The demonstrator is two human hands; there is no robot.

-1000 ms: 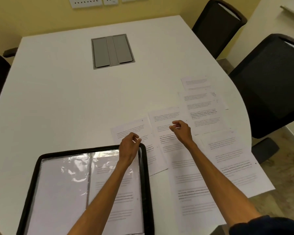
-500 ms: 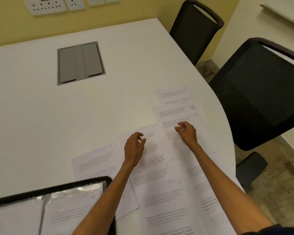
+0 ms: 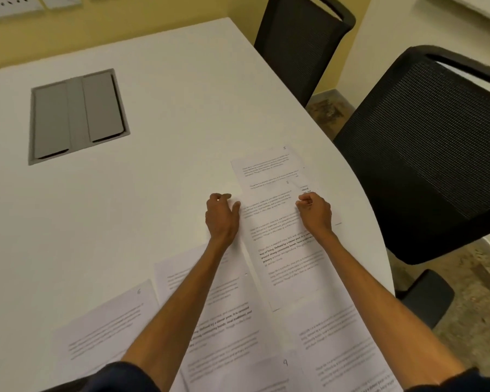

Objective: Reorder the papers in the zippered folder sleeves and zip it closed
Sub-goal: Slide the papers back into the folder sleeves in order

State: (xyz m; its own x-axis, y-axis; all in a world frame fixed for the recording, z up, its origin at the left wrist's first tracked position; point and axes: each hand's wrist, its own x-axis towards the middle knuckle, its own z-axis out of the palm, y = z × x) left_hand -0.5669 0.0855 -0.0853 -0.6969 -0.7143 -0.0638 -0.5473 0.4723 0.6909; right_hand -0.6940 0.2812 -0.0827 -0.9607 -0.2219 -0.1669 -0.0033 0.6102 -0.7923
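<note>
Several printed paper sheets lie overlapping on the white table [image 3: 153, 207] along its right edge. One sheet [image 3: 269, 222] lies between my hands, on top of another sheet [image 3: 266, 165] further back. My left hand [image 3: 222, 216] sits at its left edge with curled fingers on the table and the thumb touching the paper. My right hand [image 3: 314, 212] has its fingers curled at the sheet's right edge and seems to pinch it. More sheets [image 3: 105, 329] spread towards me under my forearms. The zippered folder is out of view.
A grey cable hatch [image 3: 77, 114] is set into the table at the back left. Two black mesh chairs [image 3: 425, 148] [image 3: 303, 38] stand close to the table's curved right edge. Wall sockets [image 3: 12, 4] line the yellow wall.
My view has swung right and forward, so the folder has left the frame. Both hands have reached further out and now sit on either side of a farther sheet.
</note>
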